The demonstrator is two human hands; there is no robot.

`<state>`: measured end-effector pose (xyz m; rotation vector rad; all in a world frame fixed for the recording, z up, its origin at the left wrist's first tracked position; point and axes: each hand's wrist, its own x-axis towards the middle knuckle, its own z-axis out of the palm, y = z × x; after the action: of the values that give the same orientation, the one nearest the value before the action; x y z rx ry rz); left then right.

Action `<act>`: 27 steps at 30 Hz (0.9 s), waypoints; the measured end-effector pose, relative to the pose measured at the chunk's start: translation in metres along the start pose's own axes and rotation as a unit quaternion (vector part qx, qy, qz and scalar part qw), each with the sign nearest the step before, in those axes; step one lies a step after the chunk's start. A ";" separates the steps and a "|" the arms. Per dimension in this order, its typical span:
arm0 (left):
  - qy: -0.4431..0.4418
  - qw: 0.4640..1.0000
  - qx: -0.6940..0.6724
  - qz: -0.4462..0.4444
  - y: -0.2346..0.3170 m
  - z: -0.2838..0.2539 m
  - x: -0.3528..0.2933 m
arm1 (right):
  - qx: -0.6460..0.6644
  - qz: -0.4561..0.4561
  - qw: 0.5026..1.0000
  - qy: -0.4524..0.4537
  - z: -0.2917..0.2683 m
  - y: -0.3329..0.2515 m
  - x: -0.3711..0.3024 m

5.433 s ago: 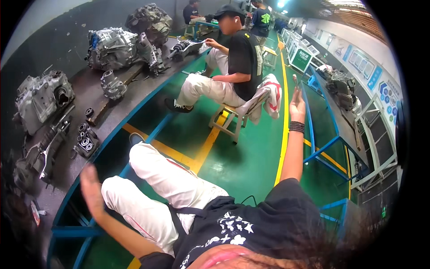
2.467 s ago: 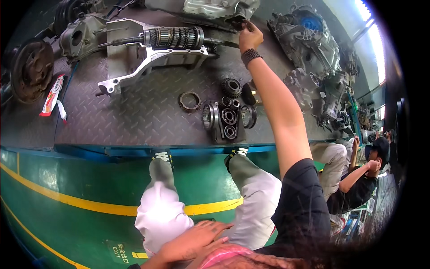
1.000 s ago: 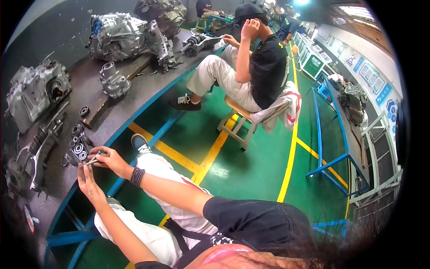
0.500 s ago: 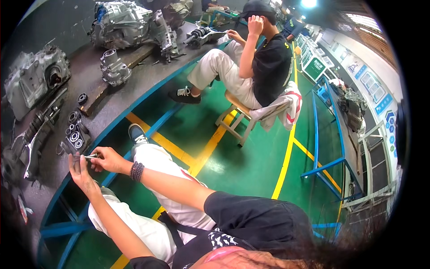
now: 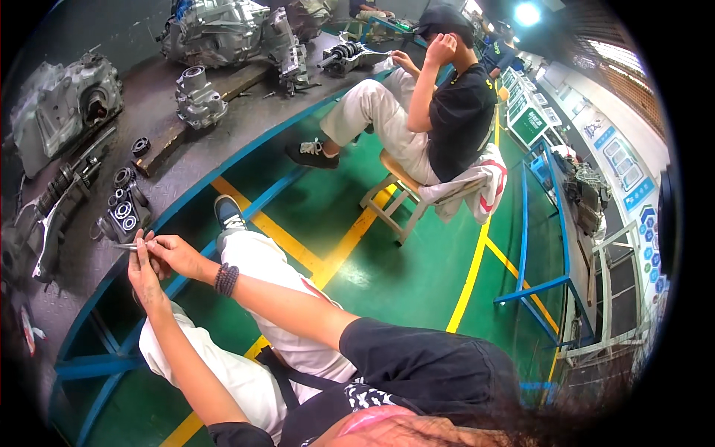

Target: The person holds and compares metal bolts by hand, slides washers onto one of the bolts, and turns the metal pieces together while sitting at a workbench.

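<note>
My left hand (image 5: 147, 280) and my right hand (image 5: 177, 258) meet just over the blue front edge of the bench. Between their fingertips is a slim, pointed metal rod (image 5: 125, 246), its thin end sticking out to the left. Both hands are closed, fingers pinched around the rod; its other end is hidden by them. Just beyond my fingers, a dark metal plate with several bearings (image 5: 125, 212) lies on the bench. To its left rests a gear shaft assembly (image 5: 56, 197) on a silver fork-like part.
On the dark bench top (image 5: 194, 160) stand a large gearbox housing (image 5: 67, 104), a smaller upright housing (image 5: 199, 97) and a loose bearing (image 5: 140, 146) beside a wooden strip (image 5: 162, 149). A co-worker (image 5: 454, 97) sits on a stool (image 5: 395, 186) farther along. A blue-framed table (image 5: 555, 223) stands right.
The rod has shifted left and points out past my left fingers. My left fingers, spread half a second ago, have drawn together around it. The whole view has shifted slightly.
</note>
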<state>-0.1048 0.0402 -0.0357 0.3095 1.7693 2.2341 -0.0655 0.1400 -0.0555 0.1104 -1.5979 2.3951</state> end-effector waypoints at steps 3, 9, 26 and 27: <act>-0.024 0.999 0.039 0.004 -0.001 -0.001 0.000 | 0.054 0.035 0.998 0.004 -0.005 0.004 0.002; -0.007 0.998 0.065 0.012 -0.005 -0.003 0.003 | 0.038 0.053 0.997 0.029 -0.004 0.005 0.004; 0.044 0.997 0.033 0.058 0.011 -0.001 -0.008 | -0.125 -0.013 0.992 -0.005 0.005 0.000 -0.008; 0.044 0.997 0.031 0.060 0.010 0.000 -0.007 | -0.148 -0.039 0.988 0.014 0.006 -0.001 -0.008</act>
<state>-0.0994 0.0352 -0.0258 0.3454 1.9163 2.3099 -0.0578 0.1334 -0.0537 0.0793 -1.8777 2.0664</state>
